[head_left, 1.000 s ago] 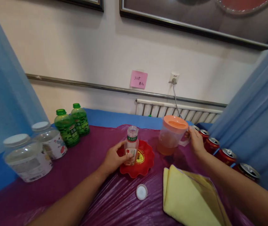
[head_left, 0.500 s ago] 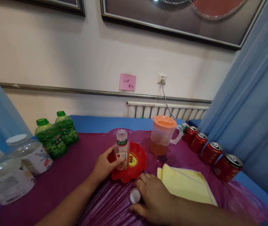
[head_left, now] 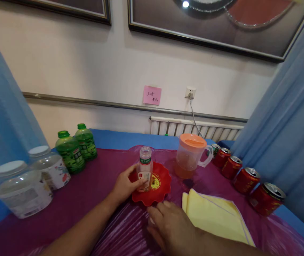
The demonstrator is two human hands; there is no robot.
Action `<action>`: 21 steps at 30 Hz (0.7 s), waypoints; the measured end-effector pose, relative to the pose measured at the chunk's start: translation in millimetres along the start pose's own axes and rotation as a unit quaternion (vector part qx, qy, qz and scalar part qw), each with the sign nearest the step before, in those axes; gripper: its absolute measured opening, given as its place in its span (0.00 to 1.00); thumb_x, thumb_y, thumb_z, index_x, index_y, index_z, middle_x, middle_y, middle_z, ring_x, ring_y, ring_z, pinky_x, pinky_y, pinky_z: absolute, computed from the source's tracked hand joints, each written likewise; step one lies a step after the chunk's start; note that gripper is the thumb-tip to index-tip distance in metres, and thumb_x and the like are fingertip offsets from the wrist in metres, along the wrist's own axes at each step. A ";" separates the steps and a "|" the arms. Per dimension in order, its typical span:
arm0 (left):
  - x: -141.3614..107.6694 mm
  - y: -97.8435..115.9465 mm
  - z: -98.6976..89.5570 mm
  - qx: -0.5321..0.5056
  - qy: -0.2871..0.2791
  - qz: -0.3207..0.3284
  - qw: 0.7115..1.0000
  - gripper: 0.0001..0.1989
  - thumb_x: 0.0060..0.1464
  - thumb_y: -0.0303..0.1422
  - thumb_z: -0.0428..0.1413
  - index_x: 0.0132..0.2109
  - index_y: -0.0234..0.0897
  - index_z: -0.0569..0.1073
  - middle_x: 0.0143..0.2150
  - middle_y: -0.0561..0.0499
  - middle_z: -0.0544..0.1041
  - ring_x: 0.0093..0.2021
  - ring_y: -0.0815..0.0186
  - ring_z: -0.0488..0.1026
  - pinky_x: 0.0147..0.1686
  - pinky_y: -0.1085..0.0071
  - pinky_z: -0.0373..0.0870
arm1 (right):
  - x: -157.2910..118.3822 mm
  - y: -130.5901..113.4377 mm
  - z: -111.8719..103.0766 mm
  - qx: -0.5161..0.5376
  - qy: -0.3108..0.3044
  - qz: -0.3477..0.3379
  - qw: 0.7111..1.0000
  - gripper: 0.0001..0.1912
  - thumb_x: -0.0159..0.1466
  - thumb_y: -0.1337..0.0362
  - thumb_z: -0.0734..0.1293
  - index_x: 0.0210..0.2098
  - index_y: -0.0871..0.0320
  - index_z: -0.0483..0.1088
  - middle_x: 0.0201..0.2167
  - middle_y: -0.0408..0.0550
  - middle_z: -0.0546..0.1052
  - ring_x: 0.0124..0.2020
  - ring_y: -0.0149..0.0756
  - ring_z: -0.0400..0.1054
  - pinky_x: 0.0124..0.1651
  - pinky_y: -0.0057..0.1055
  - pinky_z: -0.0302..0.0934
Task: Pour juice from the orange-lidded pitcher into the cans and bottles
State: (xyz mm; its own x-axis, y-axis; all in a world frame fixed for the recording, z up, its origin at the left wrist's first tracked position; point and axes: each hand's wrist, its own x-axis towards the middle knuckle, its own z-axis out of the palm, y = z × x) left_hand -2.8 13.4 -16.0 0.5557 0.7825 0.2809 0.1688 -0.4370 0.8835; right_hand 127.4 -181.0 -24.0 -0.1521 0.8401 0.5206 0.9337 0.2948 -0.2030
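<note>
My left hand wraps around a clear bottle with a green band and a white label. The bottle stands upright and uncapped in a red scalloped plate with a yellow emblem. Just in front of the plate, low over the tablecloth, my right hand has its fingers curled around a white bottle cap. Only a sliver of the cap shows; the fingers and thumb hide the rest.
A folded yellow cloth lies right of my right hand. Behind it stands a pitcher of amber liquid with an orange lid. Several cans line the right edge. Green bottles and white-lidded jars stand at left.
My right hand has closed over the cap, which lay in plain sight beside its fingers before. My left hand still holds the bottle. The whole view has shifted slightly.
</note>
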 end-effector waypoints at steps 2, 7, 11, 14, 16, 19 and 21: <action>-1.5 0.9 0.3 -0.011 -0.003 0.001 1.000 0.33 0.43 0.44 0.67 0.57 0.36 0.75 0.55 0.43 0.82 0.54 0.49 0.79 0.58 0.52 0.73 | 29.8 1.7 -29.9 0.100 0.051 0.000 0.994 0.19 0.62 0.64 0.68 0.53 0.52 0.73 0.37 0.50 0.80 0.33 0.44 0.75 0.32 0.37 0.67; -5.3 3.4 0.4 -0.018 -0.001 -0.012 1.000 0.35 0.42 0.44 0.68 0.57 0.36 0.75 0.56 0.43 0.81 0.56 0.48 0.78 0.60 0.52 0.71 | 126.5 24.8 -78.7 0.440 0.315 0.173 0.823 0.11 0.63 0.56 0.70 0.40 0.51 0.65 0.35 0.42 0.79 0.26 0.31 0.69 0.29 0.30 0.63; -8.8 3.7 -0.5 -0.026 0.003 -0.022 0.999 0.36 0.42 0.41 0.68 0.58 0.34 0.75 0.57 0.42 0.81 0.56 0.48 0.77 0.61 0.52 0.70 | 159.8 53.0 -57.0 0.552 0.395 0.215 0.702 0.18 0.60 0.53 0.71 0.40 0.52 0.61 0.34 0.42 0.80 0.20 0.26 0.62 0.24 0.25 0.56; -11.6 3.3 -0.8 -0.015 0.010 -0.022 1.000 0.36 0.41 0.41 0.68 0.58 0.34 0.75 0.57 0.42 0.80 0.57 0.47 0.76 0.62 0.53 0.69 | 156.1 68.1 -29.6 0.553 0.382 0.253 0.696 0.18 0.60 0.52 0.71 0.43 0.55 0.66 0.29 0.38 0.76 0.20 0.25 0.59 0.23 0.24 0.53; -12.7 2.1 -0.5 -0.017 0.009 -0.024 1.000 0.36 0.41 0.41 0.68 0.58 0.35 0.75 0.58 0.42 0.80 0.58 0.47 0.76 0.62 0.54 0.69 | 151.3 73.4 -19.0 0.555 0.375 0.265 0.694 0.18 0.60 0.52 0.71 0.44 0.55 0.68 0.27 0.37 0.74 0.21 0.26 0.59 0.24 0.25 0.53; -12.2 -1.3 0.2 -0.025 0.009 -0.024 0.999 0.37 0.40 0.42 0.69 0.59 0.35 0.75 0.57 0.43 0.80 0.58 0.47 0.76 0.61 0.54 0.70 | 149.9 75.7 -15.6 0.576 0.351 0.276 0.684 0.21 0.58 0.52 0.71 0.47 0.55 0.69 0.30 0.38 0.75 0.23 0.26 0.61 0.27 0.26 0.56; -11.0 -3.1 0.2 -0.017 0.012 -0.023 1.000 0.37 0.40 0.43 0.68 0.58 0.36 0.75 0.57 0.43 0.81 0.57 0.47 0.77 0.61 0.54 0.70 | 152.2 75.0 -16.4 0.604 0.307 0.305 0.670 0.22 0.55 0.54 0.71 0.47 0.56 0.70 0.31 0.39 0.76 0.23 0.26 0.62 0.28 0.26 0.56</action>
State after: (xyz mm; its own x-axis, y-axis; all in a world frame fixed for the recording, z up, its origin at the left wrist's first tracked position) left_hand -9.3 6.0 -21.9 0.5280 0.8121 0.2482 0.1650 -0.3848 0.9081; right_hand 179.6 -38.4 53.6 0.6458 0.7358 0.2037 -0.2377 0.4473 -0.8622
